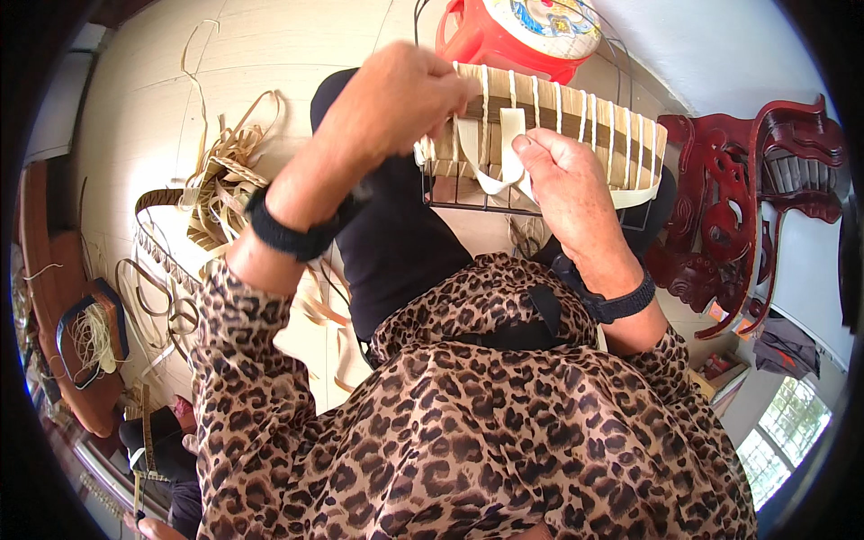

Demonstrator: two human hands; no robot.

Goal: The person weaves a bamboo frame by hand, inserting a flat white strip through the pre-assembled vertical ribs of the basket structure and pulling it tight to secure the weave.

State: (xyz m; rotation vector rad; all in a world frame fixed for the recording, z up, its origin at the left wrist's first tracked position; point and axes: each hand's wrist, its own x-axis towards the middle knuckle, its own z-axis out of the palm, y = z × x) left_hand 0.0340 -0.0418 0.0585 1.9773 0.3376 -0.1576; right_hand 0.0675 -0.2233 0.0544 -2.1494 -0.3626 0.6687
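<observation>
Across my lap rests a half-woven basket [576, 112] of tan and brown bands, crossed by white wrapped cords over a black wire frame [468, 205]. My right hand [571, 193] is closed in front of it, the thumb pressing on a cream flat strip [511, 135]. That strip dips in a loop below the hand and rises again toward the basket's left part. My left hand [396, 103] is over the basket's upper left end, slightly blurred, with fingers pinched together. Whatever lies between those fingers is hidden.
A red stool [477, 45] with a patterned round top stands beyond the basket. Loose tan strips [229, 171] lie heaped on the floor at left. Carved dark-red wooden furniture [720, 198] is at right. Another person's hand [157, 529] shows at the lower left.
</observation>
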